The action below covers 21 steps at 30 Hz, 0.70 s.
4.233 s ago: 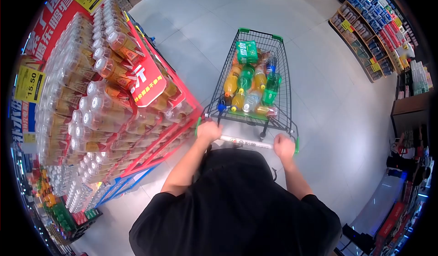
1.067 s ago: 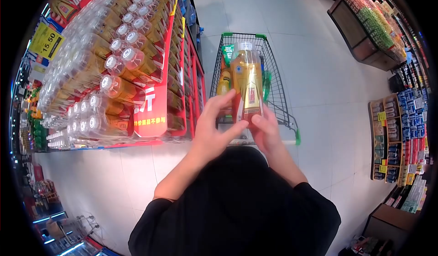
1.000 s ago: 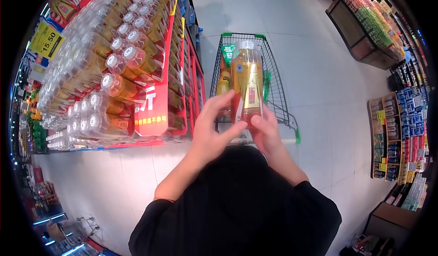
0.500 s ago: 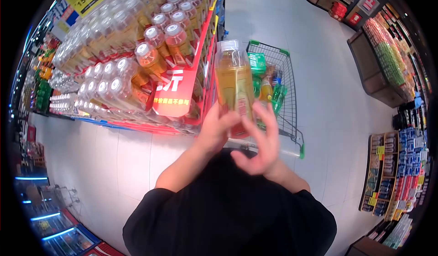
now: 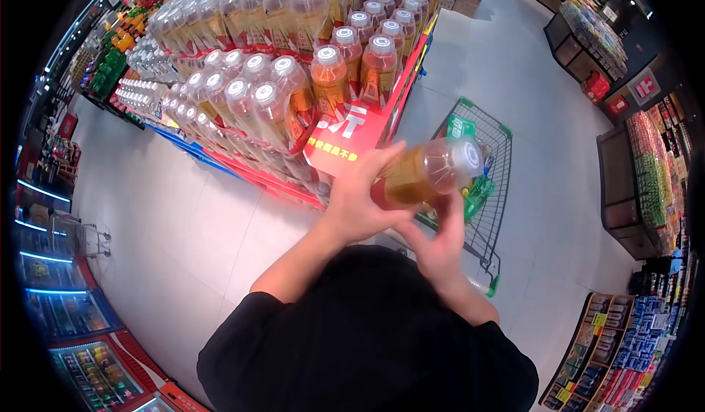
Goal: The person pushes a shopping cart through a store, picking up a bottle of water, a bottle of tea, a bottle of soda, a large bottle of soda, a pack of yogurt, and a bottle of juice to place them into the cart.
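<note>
A large clear drink bottle (image 5: 415, 179) with amber liquid and a white cap lies tilted in front of me, its cap pointing right. My left hand (image 5: 360, 200) is wrapped round the base end. My right hand (image 5: 442, 244) grips it from below, nearer the cap, with some fingers hidden behind it. Just beyond the bottle stands a wire shopping cart (image 5: 493, 225) with green corners. Green packs (image 5: 481, 194) and other goods partly show inside it. To the left, similar amber bottles (image 5: 330, 81) stand in rows on the display.
A red sign (image 5: 341, 144) with white and yellow writing lies at the display's near corner. Shelves of packaged goods (image 5: 631, 346) line the right side. Lit fridges (image 5: 95, 368) are at the lower left, near another cart (image 5: 95, 239). Pale tiled floor (image 5: 183, 250) runs between them.
The bottle has gone from upright to tilted, cap towards the right. My right hand has closed in under it. The view has turned, so the display and cart sit further right.
</note>
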Tool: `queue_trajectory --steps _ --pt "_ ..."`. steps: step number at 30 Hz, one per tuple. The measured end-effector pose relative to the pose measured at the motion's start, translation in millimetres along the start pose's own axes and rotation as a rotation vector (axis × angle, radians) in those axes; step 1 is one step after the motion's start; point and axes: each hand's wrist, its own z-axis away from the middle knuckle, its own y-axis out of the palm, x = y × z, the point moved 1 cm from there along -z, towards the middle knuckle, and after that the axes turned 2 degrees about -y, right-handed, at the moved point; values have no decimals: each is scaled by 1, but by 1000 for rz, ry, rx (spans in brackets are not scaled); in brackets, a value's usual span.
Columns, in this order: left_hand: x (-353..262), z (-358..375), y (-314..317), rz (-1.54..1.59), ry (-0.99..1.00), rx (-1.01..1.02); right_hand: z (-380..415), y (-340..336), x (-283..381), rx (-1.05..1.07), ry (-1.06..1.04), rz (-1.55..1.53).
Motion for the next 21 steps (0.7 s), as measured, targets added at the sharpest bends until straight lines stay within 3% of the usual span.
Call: queue_trajectory --steps 4,7,9,13,16,18,20,21 --pt "24 7 10 -267 -63 -235 -48 30 -31 -12 146 -122" --pt "51 8 3 -341 -68 -270 -83 40 -49 62 175 -219" --pt "61 11 -8 -559 -27 -281 -96 44 -66 81 89 112" --pt "79 28 -16 -244 -250 -154 -118 53 -95 124 124 -104" --pt "81 31 -15 -289 -128 -104 -125 63 -102 163 108 -227" --pt "82 32 -15 -314 -114 -130 -123 68 -98 163 75 -149" --pt "89 30 -13 -268 -112 -99 -117 69 -81 55 -160 576" --pt "89 28 -15 -229 -129 -79 -111 70 -83 40 -49 647"
